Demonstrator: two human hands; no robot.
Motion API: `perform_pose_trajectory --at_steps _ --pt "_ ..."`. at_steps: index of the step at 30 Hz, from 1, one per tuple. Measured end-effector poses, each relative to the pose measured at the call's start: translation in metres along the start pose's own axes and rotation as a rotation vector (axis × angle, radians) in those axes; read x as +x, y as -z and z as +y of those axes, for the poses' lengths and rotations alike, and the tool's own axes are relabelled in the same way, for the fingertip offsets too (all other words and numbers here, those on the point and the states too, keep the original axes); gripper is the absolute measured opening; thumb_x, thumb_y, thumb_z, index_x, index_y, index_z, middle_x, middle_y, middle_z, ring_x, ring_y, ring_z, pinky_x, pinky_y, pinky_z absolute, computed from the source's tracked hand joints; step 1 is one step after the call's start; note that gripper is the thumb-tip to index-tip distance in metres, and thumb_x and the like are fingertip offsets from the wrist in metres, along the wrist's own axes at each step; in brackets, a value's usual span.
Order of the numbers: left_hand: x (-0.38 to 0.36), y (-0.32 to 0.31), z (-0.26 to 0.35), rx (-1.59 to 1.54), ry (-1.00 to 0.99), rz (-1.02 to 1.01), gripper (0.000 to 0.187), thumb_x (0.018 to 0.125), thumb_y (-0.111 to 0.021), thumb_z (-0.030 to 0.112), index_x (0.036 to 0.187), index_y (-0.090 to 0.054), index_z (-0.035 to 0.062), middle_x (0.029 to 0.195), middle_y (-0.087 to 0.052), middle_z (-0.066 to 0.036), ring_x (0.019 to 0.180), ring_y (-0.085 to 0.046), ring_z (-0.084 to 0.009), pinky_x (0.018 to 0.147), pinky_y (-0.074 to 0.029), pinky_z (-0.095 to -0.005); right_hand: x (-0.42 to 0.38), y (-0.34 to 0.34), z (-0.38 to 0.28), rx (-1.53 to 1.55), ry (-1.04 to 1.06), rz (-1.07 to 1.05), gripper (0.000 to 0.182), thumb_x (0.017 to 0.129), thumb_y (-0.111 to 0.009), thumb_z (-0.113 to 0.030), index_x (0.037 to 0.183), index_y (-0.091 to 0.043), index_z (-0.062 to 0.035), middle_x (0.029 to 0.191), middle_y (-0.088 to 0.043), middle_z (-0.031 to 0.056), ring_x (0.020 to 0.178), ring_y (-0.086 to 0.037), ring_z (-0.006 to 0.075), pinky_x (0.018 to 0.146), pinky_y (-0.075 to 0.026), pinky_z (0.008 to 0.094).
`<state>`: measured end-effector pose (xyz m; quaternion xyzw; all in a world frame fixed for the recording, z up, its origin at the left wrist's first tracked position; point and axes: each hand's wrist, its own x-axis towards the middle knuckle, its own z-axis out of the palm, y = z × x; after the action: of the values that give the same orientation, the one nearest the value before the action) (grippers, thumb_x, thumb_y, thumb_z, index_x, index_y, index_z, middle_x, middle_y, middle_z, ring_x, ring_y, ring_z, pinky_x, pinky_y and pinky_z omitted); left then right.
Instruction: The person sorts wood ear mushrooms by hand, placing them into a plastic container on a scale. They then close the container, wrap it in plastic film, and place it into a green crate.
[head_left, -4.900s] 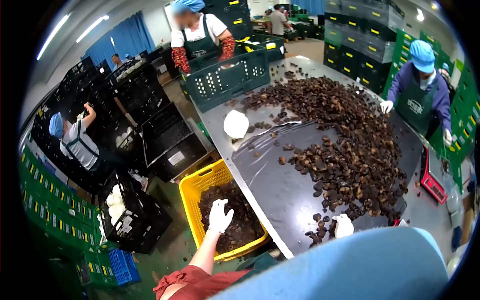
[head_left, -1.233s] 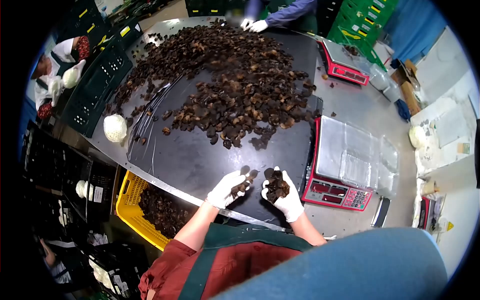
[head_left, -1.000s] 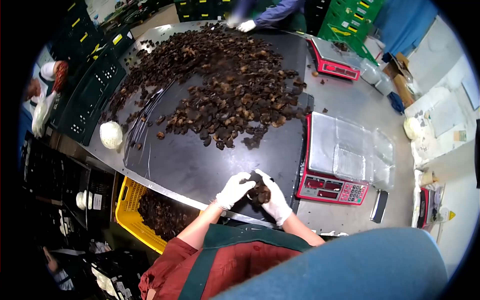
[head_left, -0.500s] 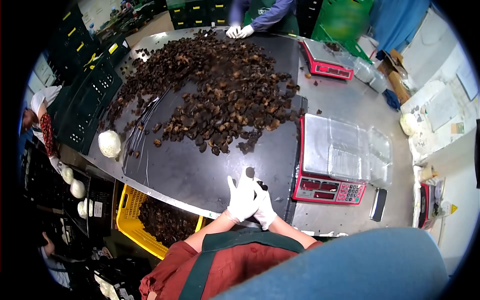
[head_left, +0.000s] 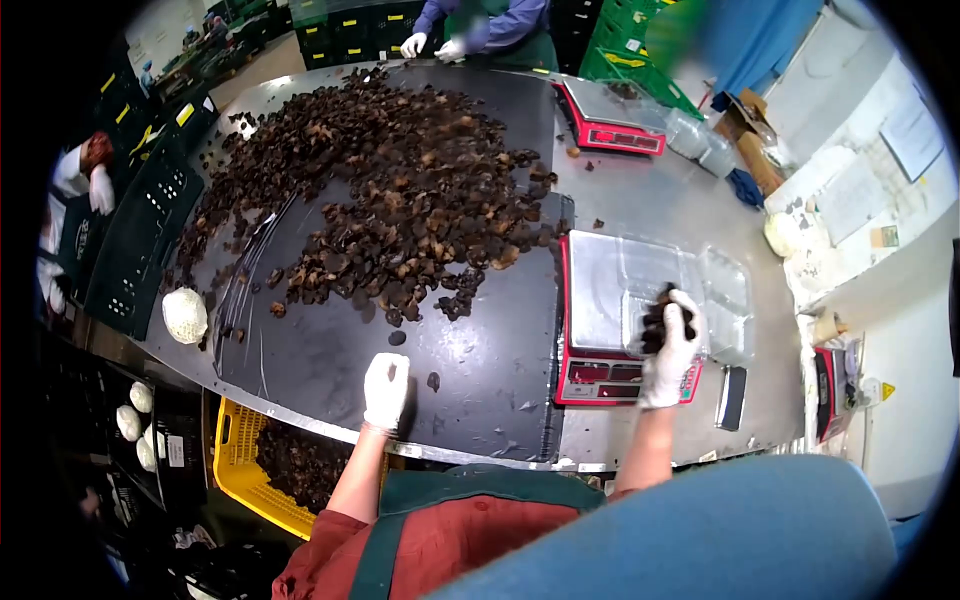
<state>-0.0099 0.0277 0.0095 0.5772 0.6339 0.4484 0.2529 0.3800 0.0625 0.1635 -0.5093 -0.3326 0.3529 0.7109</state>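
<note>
In a white glove, my right hand [head_left: 672,360] is closed around a clump of dark mushroom pieces [head_left: 655,320], held over the clear plastic boxes [head_left: 640,265] on the near red scale [head_left: 598,375]. My left hand [head_left: 386,393], also gloved, is at the front of the dark table mat [head_left: 480,400] with its fingers curled together; whatever they may hold is hidden. One loose mushroom piece [head_left: 397,338] lies just beyond its fingertips, another [head_left: 433,381] to its right. Farther back spreads a large heap of mushroom pieces [head_left: 400,220].
A second red scale [head_left: 620,138] stands at the far right. A black phone-like slab [head_left: 732,398] lies right of the near scale. A white netted ball [head_left: 185,316] sits at the left edge, above a yellow crate [head_left: 235,460]. Across the table is a co-worker's gloved hand [head_left: 450,49].
My hands were together over the mat; they have separated. The right one has moved right to the scale with mushroom pieces, the left one leftward. The view has shifted slightly.
</note>
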Motion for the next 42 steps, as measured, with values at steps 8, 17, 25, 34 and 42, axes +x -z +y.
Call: perform_pose_trajectory --at_steps 8,17,25,34,42 --pt "0.012 -0.023 0.02 0.475 -0.437 -0.081 0.059 0.073 -0.073 0.04 0.119 -0.059 0.0058 0.125 -0.053 -0.023 0.113 -0.049 -0.0448 0.097 -0.04 -0.0513 0.044 0.061 0.039 -1.443 0.353 -0.088 0.049 0.078 -0.072 -0.035 0.121 -0.061 -0.0154 0.127 -0.056 0.0137 0.121 -0.046 0.0359 0.104 -0.034 0.0458" --pt "-0.01 -0.037 -0.012 0.329 -0.514 -0.221 0.021 0.078 -0.065 0.007 0.1 -0.065 0.0076 0.095 -0.059 -0.012 0.087 -0.057 -0.0312 0.076 -0.048 -0.0385 -0.025 -0.079 0.03 -0.795 0.512 -0.571 0.026 0.078 -0.068 -0.009 0.104 -0.067 -0.0086 0.101 -0.064 0.0101 0.099 -0.058 0.0275 0.089 -0.046 0.0377" --pt "0.046 0.003 -0.029 0.479 -0.379 0.165 0.033 0.078 -0.067 0.016 0.11 -0.063 0.0091 0.111 -0.057 -0.016 0.1 -0.054 -0.0358 0.087 -0.044 -0.0448 -0.007 -0.18 0.193 -0.835 0.582 -0.734 0.021 0.081 -0.068 -0.019 0.1 -0.068 -0.0105 0.106 -0.064 0.0126 0.103 -0.057 0.0307 0.091 -0.045 0.0379" --pt "0.085 0.013 -0.049 0.498 -0.484 -0.125 0.047 0.078 -0.069 0.026 0.122 -0.059 0.0151 0.136 -0.047 -0.017 0.126 -0.04 -0.0412 0.102 -0.032 -0.0557 -0.059 -0.215 0.22 -0.999 0.788 -1.057 0.06 0.082 -0.063 -0.042 0.135 -0.05 -0.0172 0.142 -0.039 0.0186 0.133 -0.031 0.0428 0.11 -0.014 0.0632" --pt "0.0 0.05 -0.033 0.37 -0.432 -0.28 0.054 0.071 -0.074 0.033 0.122 -0.063 0.0153 0.137 -0.049 -0.016 0.131 -0.037 -0.0438 0.107 -0.029 -0.0572 -0.084 -0.112 0.162 -0.727 0.723 -1.222 0.039 0.072 -0.07 -0.029 0.108 -0.066 -0.0166 0.12 -0.054 0.01 0.117 -0.046 0.0334 0.104 -0.029 0.0557"
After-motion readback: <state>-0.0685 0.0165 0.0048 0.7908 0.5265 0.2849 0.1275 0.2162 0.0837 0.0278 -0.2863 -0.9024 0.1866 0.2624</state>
